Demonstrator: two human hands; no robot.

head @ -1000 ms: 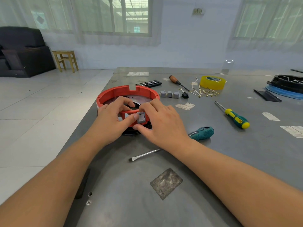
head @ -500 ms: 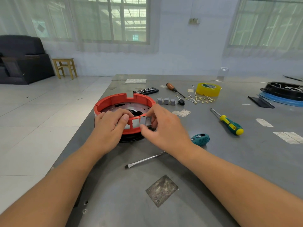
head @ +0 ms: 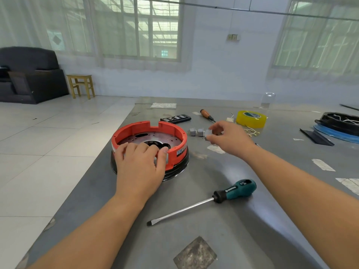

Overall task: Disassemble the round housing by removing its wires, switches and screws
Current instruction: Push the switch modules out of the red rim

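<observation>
Matte grey table [head: 223, 239]; right hand [head: 231, 139] pinches boxy switch [head: 208, 133]; round housing [head: 149, 140].

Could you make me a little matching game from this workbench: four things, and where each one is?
Things:
1. switch
2. housing
3. green screwdriver
4. tape

Places:
A. under the left hand
B. far side of the table
C. pinched in the right hand
D. lying between the two forearms

Pairs: 1-C, 2-A, 3-D, 4-B

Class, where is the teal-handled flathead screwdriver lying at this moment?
In the head view, the teal-handled flathead screwdriver lies on the table, between the forearms, nearer than the round housing.
</observation>
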